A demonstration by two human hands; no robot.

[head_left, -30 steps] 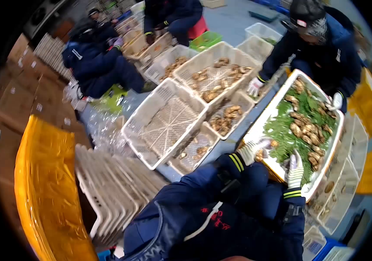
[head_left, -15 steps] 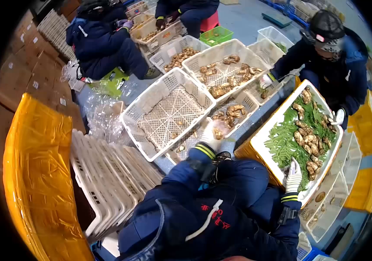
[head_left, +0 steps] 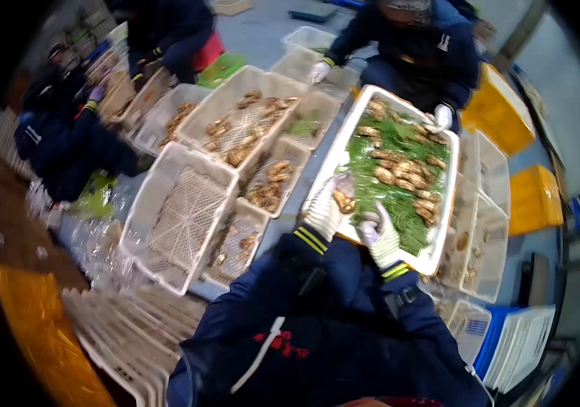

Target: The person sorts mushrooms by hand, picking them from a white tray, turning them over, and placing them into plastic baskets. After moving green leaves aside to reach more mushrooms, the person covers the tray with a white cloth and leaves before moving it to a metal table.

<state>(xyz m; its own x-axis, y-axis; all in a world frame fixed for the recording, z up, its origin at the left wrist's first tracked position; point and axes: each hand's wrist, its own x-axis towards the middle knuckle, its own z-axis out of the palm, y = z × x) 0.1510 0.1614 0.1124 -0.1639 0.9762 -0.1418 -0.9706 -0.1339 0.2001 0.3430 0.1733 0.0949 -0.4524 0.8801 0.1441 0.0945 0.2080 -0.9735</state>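
Grey floor lay crowded with white baskets, their contents blurred. Over the near rim of the white tray the left hand curled around a brown mushroom, partly hiding it. The right hand rested flat on the ferns, fingers extended, with nothing visible in its grasp.

My left hand holds a brown mushroom over the near corner of the white plastic tray, my right hand just beside it on the green fern leaves; white lattice baskets lie left.
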